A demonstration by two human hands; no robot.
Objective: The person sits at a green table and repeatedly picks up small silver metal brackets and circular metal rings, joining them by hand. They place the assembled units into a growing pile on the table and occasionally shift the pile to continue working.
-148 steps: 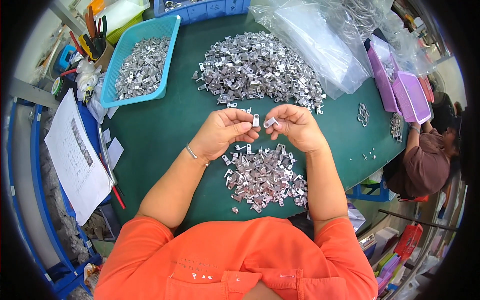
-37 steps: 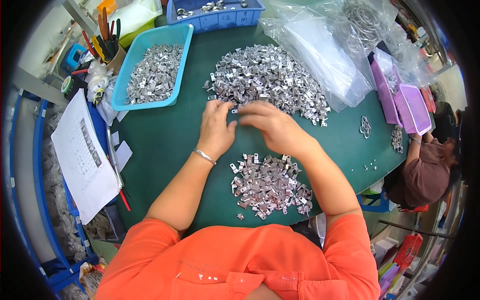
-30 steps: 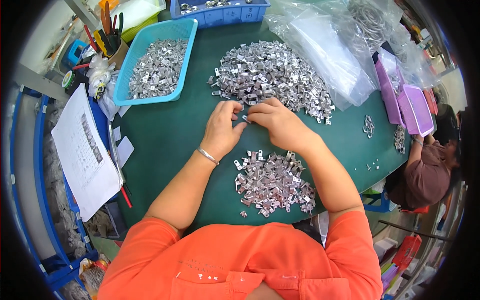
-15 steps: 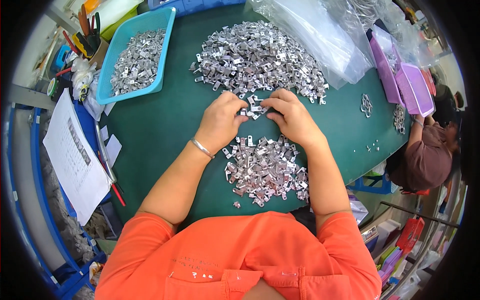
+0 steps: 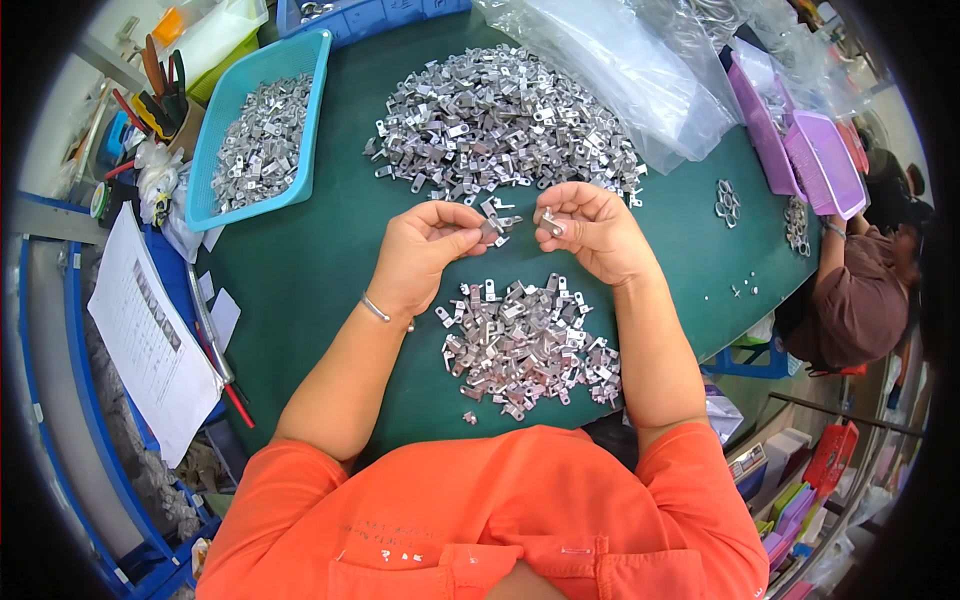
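My left hand (image 5: 430,250) pinches a small silver metal part (image 5: 489,230) between thumb and fingers. My right hand (image 5: 590,228) holds another small metal part (image 5: 549,222) at its fingertips. Both hands hover over the green table (image 5: 300,270), close together, between two heaps. A large pile of silver metal parts (image 5: 500,125) lies beyond the hands. A smaller pile of the same parts (image 5: 525,345) lies between my forearms, near my body.
A light blue tray (image 5: 260,125) with more metal parts stands at the left. Clear plastic bags (image 5: 620,70) and purple trays (image 5: 810,150) sit at the right. Another person (image 5: 860,290) sits at the right edge. Papers (image 5: 150,330) and tools lie at the left.
My hands reached into the large pile about a second ago, then drew back toward me, each with a small part, and moved slightly apart.
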